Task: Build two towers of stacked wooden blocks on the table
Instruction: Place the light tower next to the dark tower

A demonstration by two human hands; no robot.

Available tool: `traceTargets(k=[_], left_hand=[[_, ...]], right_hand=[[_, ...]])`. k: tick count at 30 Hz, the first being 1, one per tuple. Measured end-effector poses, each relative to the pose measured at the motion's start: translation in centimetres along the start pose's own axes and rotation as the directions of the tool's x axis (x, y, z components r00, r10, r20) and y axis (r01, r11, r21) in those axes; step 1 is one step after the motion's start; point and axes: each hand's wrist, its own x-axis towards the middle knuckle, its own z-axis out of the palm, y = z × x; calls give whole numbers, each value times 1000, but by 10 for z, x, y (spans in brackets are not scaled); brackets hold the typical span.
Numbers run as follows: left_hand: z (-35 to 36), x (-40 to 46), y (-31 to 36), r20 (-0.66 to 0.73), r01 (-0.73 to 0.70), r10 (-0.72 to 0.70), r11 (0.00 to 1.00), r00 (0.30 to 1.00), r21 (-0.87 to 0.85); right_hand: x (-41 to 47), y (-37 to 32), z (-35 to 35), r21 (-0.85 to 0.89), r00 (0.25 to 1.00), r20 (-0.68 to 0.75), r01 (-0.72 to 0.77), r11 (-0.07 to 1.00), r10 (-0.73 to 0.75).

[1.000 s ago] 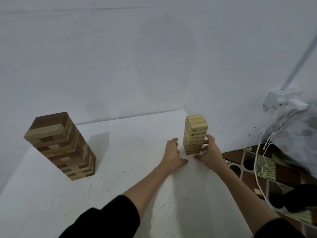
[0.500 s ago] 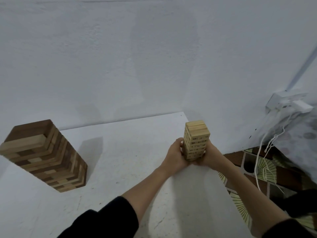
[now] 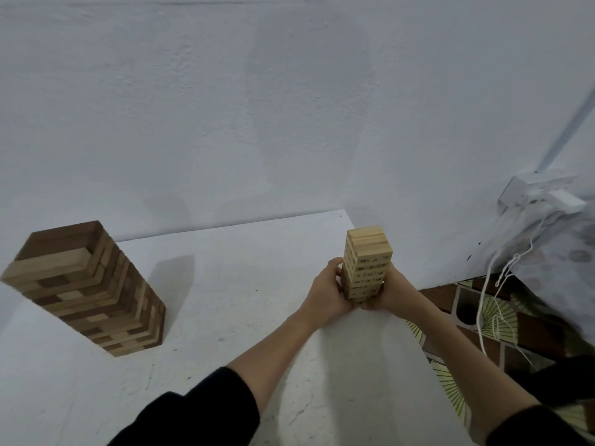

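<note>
A small tower of pale wooden blocks stands near the right edge of the white table. My left hand grips its lower left side, and my right hand grips its lower right side, so the base is hidden between my palms. A larger tower of mixed dark and light wooden blocks stands upright on the left part of the table, apart from both hands.
A white wall runs behind the table. Beyond the table's right edge lies a patterned floor, with white cords hanging from a wall socket and a pale cloth-covered thing at the far right.
Both hands have closed in from beside the small tower's foot and now clasp its lower part. The view has shifted slightly; the large tower has not moved.
</note>
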Motion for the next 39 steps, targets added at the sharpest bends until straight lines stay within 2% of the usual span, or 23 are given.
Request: traceTargets(k=[7, 11, 23, 32, 39], left_hand=[[-16, -16, -2, 9, 66, -65, 997, 998, -31], [-33, -33, -13, -32, 62, -61, 998, 998, 9], [-100, -89, -33, -117, 144, -146, 989, 982, -28], [-138, -107, -52, -233, 172, -175, 985, 957, -31], [-150, -105, -57, -231, 202, -224, 973, 947, -113]], right_hand=[[-9, -16, 20, 58, 1000, 7, 20, 998, -20], [-16, -31, 40, 53, 998, 5, 65, 996, -66], [-10, -72, 117, 55, 985, 84, 144, 988, -148], [4, -97, 159, 148, 982, 135, 113, 983, -133], [15, -104, 170, 159, 976, 186, 82, 984, -111]])
